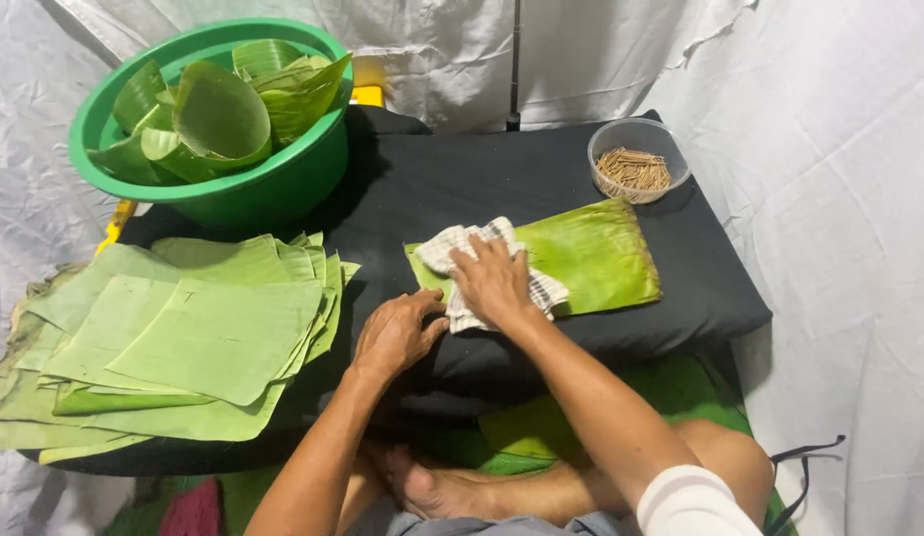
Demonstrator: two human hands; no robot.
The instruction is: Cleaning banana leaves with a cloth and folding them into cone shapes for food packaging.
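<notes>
Fingers spread flat, the right hand (494,281) presses down on a checked white cloth (490,273), gripping nothing, only bearing on the fabric. The cloth lies across the near-left end of a single banana leaf piece (591,253) on a black padded surface (452,189). The left hand (397,333) rests just beside it with fingers curled loosely at the leaf's left edge, fingertips close to the cloth; whether they pinch the leaf cannot be told.

The leaf piece is a rough rectangle, its long axis running left to right across the pad and tilting slightly upward toward the right, where its frayed short edge points at a clear round plastic tub (638,159) of short brown sticks (633,170). The tub stands at the pad's far right corner, near the leaf but apart from it.

To the left, a stack of cut leaf sheets (184,337) fans out pale green over the pad's edge. Behind it, a green plastic basin (224,119) holds curled leaf pieces (224,109). White sheeting (829,149) hangs all around.
</notes>
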